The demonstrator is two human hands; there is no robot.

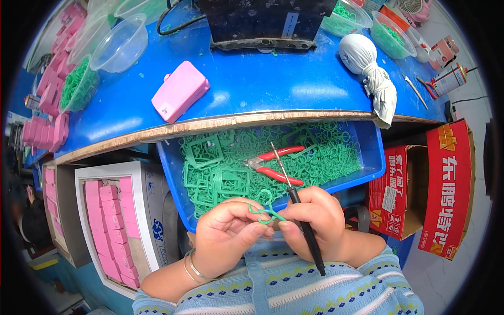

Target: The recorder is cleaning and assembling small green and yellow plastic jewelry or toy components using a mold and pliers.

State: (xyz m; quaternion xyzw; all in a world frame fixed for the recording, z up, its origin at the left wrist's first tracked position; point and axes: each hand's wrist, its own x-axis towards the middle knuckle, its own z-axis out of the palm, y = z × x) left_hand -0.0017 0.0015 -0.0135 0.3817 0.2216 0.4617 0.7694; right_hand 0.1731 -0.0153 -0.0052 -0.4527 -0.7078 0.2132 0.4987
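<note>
In front of my body, my left hand (228, 226) pinches a small green branched piece with looped ends (266, 209) between thumb and fingers. My right hand (317, 223) is closed on a slim black-handled tool with a thin metal shaft (306, 231), and its thumb and forefinger also meet the green piece's stem. The tool's tip points away from me over a blue tray (374, 155) filled with green loops and frames (231, 178). Red-handled cutting pliers (281, 178) lie on those scraps, partly behind the tool's shaft.
Beyond the tray is a blue table (241, 79) with a pink block (180, 92), a cloth-wrapped bundle (370, 73) and a dark machine (265, 23). Clear bowls (121, 44) stand along its back. A box of pink blocks (113, 226) is at left, red cartons (407, 189) at right.
</note>
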